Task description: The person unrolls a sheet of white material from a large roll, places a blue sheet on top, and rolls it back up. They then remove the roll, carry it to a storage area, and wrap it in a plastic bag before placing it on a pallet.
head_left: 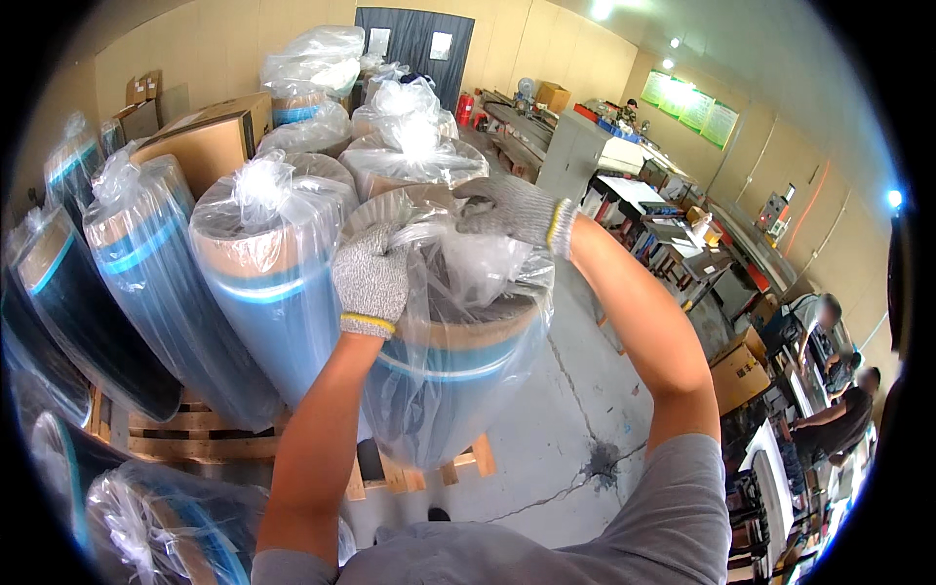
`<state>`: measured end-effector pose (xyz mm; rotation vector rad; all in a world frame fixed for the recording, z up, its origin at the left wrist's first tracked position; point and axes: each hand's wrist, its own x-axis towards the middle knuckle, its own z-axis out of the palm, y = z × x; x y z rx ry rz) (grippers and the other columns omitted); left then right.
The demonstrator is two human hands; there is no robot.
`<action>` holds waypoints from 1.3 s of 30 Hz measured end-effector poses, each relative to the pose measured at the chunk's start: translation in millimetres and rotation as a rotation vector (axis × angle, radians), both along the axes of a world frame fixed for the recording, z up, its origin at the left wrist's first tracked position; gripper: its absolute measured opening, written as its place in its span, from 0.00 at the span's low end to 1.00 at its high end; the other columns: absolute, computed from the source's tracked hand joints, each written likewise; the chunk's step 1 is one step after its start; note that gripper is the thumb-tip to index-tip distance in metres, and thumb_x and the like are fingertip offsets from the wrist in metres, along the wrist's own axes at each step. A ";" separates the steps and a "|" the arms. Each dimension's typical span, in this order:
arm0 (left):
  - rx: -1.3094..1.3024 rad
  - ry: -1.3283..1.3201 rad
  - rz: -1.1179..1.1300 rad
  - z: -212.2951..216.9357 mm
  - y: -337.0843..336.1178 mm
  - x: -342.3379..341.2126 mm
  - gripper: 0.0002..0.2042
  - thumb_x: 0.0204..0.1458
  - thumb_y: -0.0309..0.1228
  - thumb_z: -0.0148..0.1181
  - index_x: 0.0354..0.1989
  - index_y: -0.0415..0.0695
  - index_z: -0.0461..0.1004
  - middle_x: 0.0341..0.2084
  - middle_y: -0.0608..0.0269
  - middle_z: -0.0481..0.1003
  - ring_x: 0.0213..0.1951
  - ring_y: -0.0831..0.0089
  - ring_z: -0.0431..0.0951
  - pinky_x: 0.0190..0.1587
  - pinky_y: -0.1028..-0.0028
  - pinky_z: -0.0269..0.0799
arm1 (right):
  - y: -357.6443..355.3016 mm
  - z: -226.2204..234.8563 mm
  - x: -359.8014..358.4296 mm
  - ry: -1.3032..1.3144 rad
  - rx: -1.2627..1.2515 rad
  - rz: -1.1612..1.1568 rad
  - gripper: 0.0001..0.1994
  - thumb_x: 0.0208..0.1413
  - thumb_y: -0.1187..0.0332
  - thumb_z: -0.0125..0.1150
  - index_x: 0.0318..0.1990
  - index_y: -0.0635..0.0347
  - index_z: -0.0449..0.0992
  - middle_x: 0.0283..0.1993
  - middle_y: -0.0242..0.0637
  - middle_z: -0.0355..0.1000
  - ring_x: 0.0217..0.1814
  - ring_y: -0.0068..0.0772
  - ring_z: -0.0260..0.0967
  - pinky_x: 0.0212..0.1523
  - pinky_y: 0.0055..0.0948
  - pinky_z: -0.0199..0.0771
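I see both gloved hands on the clear bag [487, 283] that covers the nearest roll [453, 375], a big blue roll standing upright on a wooden pallet [409, 476]. My left hand [370, 283] sits at the roll's top left edge, fingers curled shut around a bunch of the plastic. My right hand [512, 210] reaches over the far side of the roll's top, fingers bent down and gripping the bag there. The bag hangs loose and crumpled around the roll's brown top rim.

Just left of this roll stands a second blue roll [263, 283], also bagged, with its plastic tied in a knot on top, and the two touch. More wrapped rolls crowd behind and left of the roll, some dark. A cardboard box [210, 141] lies behind them. Right of the roll the grey concrete floor [575, 429] shows a crack. Well right of the roll, two people [838, 380] sit at cluttered benches.
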<state>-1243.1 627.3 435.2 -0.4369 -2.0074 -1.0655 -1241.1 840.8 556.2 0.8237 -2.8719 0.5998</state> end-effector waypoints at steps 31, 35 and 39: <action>0.049 -0.042 0.076 8.5 -3.0 7.7 0.13 0.46 0.28 0.59 0.42 0.39 0.77 0.37 0.44 0.77 0.41 0.48 0.77 0.46 0.57 0.72 | -25.4 31.0 85.4 0.125 -0.256 0.273 0.12 0.52 0.71 0.64 0.45 0.60 0.76 0.28 0.40 0.70 0.31 0.35 0.68 0.36 0.33 0.70; 0.121 0.027 -0.003 7.6 0.1 13.0 0.15 0.47 0.32 0.60 0.44 0.42 0.77 0.43 0.45 0.75 0.46 0.49 0.76 0.48 0.58 0.72 | -10.0 17.3 79.4 0.397 -0.172 0.104 0.11 0.58 0.73 0.57 0.47 0.61 0.77 0.29 0.40 0.71 0.30 0.32 0.69 0.36 0.33 0.72; 0.028 0.255 -0.004 48.3 0.5 52.8 0.13 0.49 0.33 0.60 0.43 0.44 0.78 0.47 0.49 0.74 0.47 0.48 0.75 0.48 0.58 0.72 | 4.8 18.7 88.1 0.305 -0.223 -0.057 0.07 0.59 0.74 0.54 0.40 0.63 0.78 0.30 0.38 0.73 0.29 0.28 0.71 0.34 0.29 0.73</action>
